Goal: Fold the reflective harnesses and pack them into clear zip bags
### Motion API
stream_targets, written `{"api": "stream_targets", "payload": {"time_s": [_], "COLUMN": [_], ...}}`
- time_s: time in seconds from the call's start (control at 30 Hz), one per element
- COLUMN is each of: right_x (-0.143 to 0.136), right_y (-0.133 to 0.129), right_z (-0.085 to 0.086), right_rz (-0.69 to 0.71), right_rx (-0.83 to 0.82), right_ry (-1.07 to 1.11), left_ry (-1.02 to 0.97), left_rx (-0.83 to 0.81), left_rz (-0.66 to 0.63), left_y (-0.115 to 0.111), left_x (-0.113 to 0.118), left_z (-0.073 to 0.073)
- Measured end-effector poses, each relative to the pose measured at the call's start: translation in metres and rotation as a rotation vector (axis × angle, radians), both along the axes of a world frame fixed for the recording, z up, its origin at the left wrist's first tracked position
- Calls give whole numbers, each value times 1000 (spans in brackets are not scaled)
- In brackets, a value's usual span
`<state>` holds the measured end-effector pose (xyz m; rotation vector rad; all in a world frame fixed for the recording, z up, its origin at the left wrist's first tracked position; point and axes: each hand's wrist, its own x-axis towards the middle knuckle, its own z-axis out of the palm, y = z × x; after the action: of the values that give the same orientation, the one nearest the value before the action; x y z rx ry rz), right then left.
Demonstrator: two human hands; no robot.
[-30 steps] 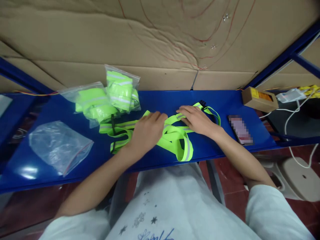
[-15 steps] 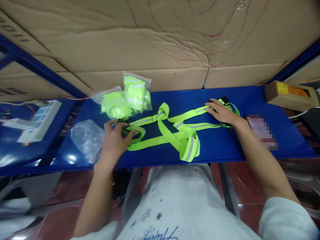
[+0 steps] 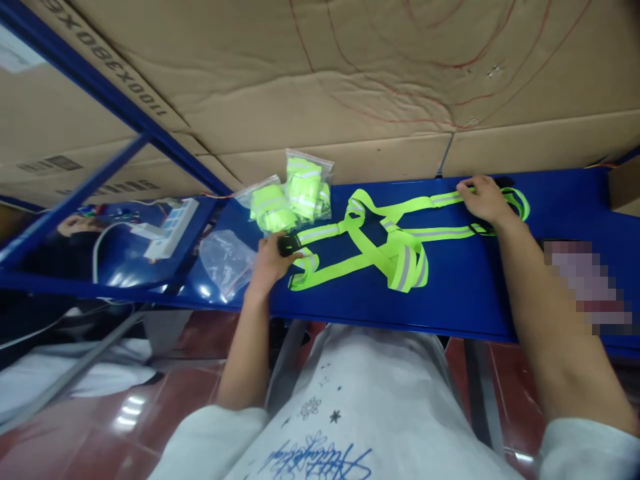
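Note:
A fluorescent yellow-green reflective harness (image 3: 365, 257) with grey stripes lies loosely spread on the blue table, its straps crossing and looping in the middle. At its left end my left hand (image 3: 270, 267) is closed on a black buckle (image 3: 289, 245), thumb and fingers pinching it beside a small strap loop. My right hand (image 3: 484, 199) grips the upper strap at the right end, fingers curled over it. Behind that hand, a dark buckle and another strap loop partly show. A black slider (image 3: 481, 229) sits on the lower strap below my right hand.
Two clear bags of folded reflective straps (image 3: 304, 187) lie at the back left. An empty plastic bag (image 3: 226, 263) is beside my left arm. A power strip (image 3: 173, 227) and another person's hand (image 3: 80, 225) are farther left. A blurred-out flat object (image 3: 585, 280) lies right.
My view has swung left, so the table appears shifted right. My left hand now shows the black buckle between its fingers. My right hand's fingers have drawn in around the strap.

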<state>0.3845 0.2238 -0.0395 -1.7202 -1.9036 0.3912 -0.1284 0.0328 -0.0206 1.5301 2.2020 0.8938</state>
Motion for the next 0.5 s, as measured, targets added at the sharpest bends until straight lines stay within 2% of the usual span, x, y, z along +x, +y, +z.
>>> {"api": "stream_targets", "payload": {"time_s": [0.1, 0.2, 0.27, 0.4, 0.5], "right_x": [-1, 0, 2, 5, 7], "right_y": [-4, -4, -4, -3, -5], "right_z": [-4, -5, -5, -3, -2], "right_rz": [27, 38, 45, 61, 66], "right_rx": [-4, -2, 1, 3, 8], "right_ry": [-5, -6, -9, -26, -40], "left_ry": [-108, -213, -244, -245, -161], "left_rx": [16, 122, 260, 611, 817], "left_rz": [-51, -84, -78, -55, -82], "left_y": [-3, -7, -9, -10, -9], "left_x": [0, -1, -4, -14, -25], "left_z": [4, 22, 42, 92, 122]}}
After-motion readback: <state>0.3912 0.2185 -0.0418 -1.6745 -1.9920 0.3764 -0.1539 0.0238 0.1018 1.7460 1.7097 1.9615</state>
